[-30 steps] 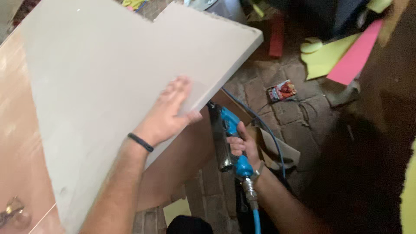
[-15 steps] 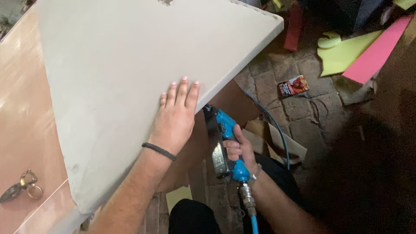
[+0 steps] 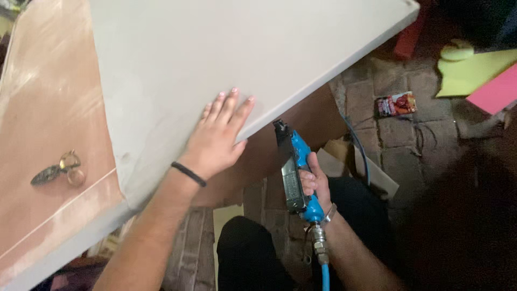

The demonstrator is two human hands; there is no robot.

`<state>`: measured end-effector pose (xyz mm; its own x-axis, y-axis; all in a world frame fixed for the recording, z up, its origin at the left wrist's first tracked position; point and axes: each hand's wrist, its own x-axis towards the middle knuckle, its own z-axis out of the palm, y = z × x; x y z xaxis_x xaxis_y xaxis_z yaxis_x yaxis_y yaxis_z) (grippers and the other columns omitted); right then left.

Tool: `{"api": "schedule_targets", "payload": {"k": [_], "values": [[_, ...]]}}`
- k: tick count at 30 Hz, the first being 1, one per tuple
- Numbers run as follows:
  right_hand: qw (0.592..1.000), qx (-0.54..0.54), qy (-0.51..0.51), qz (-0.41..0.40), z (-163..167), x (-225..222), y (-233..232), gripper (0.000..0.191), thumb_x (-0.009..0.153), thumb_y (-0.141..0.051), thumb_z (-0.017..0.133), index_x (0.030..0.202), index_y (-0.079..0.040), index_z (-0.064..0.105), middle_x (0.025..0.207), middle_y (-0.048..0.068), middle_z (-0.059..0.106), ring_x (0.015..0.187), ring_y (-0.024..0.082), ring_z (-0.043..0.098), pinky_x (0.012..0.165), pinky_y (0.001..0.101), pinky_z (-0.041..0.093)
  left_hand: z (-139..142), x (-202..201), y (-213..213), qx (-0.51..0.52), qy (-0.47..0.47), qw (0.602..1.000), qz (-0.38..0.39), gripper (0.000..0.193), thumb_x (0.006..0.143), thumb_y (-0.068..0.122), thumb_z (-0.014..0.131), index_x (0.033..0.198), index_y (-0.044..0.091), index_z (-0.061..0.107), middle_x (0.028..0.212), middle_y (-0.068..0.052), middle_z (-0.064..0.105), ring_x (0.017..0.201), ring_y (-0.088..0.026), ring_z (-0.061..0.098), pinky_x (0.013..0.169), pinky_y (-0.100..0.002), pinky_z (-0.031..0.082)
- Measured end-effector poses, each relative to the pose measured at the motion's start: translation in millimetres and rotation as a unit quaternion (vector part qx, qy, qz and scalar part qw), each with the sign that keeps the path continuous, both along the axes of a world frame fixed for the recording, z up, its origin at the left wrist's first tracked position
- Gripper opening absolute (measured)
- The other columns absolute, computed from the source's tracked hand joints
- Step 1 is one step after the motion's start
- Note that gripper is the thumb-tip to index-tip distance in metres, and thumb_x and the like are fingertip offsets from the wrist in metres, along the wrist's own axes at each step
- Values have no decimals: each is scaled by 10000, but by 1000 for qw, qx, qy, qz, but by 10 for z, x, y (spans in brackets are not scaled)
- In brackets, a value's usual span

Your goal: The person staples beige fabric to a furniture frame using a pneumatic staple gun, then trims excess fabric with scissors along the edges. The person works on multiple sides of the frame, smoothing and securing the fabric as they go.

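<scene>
Left hand (image 3: pixel 218 141) lies flat, fingers spread, on the smooth grey panel (image 3: pixel 226 59) near its lower edge. Right hand (image 3: pixel 316 184) grips a blue pneumatic nailer (image 3: pixel 295 171) just below that edge. The panel rests on a pale wooden tabletop (image 3: pixel 48 108), above a brick floor (image 3: pixel 398 145).

This looked like a small carpentry or upholstery workshop. A large pale grey flat board (image 3: pixel 226 59) lay over a reddish-brown sanded plywood worktop (image 3: pixel 48 108) on the left. A blue air-powered nail gun (image 3: pixel 295 172) with a blue hose (image 3: pixel 325 276) hung below the board's edge. The floor (image 3: pixel 398 145) was rough worn brick, littered on the far right with yellow-green (image 3: pixel 474 73) and pink sheet offcuts (image 3: pixel 495 91), cardboard scraps (image 3: pixel 371 172) and a small red packet (image 3: pixel 396 103).
</scene>
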<state>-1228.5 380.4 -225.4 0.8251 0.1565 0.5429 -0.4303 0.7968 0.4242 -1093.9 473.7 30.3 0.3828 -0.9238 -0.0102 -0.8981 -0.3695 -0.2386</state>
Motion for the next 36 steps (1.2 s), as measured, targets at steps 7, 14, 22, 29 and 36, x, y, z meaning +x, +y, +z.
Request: {"api": "schedule_targets", "payload": {"k": [7, 14, 22, 29, 36], "values": [[1000, 7, -15, -9, 279, 139, 293, 644, 1021, -707, 509, 716, -141, 536, 612, -20, 521, 560, 104, 531, 595, 281, 525, -169, -32, 176, -32, -97, 995, -11, 740, 908, 41, 593, 1596, 143, 340, 1599, -220, 376, 1437, -449, 408, 1172, -519, 354], [999, 30, -37, 19, 517, 283, 321, 639, 1034, -682, 518, 711, -131, 534, 615, -34, 521, 531, 56, 496, 533, 224, 446, -48, -24, 208, -51, -86, 995, -20, 740, 892, 27, 574, 1586, 119, 335, 1587, -228, 386, 1439, -450, 412, 1177, -516, 353], [996, -31, 31, 78, 646, 278, 671, 648, 984, -713, 521, 689, -136, 540, 577, -48, 527, 517, 53, 506, 524, 196, 462, 81, 35, 916, -30, -115, 992, 52, 835, 887, 113, 695, 1638, 195, 340, 1646, -147, 398, 1502, -344, 375, 1239, -455, 323], [993, -53, 6, 106, 694, 426, 966, 640, 1023, -688, 521, 708, -133, 551, 573, -42, 508, 514, 62, 507, 515, 193, 448, 264, 536, 1330, -205, 401, 891, -61, 715, 979, 299, 629, 1605, 110, 340, 1679, -189, 334, 1577, -351, 283, 1291, -443, 217], [980, 15, 96, 176, 800, 494, 1466, 706, 978, -646, 518, 1021, 42, 672, 567, -57, 485, 445, 49, 484, 442, 193, 423, 312, 814, 1923, -105, 137, 965, 199, 604, 1061, 484, 366, 1580, 174, 374, 1675, -134, 265, 1554, -319, 185, 1250, -435, 129]]}}
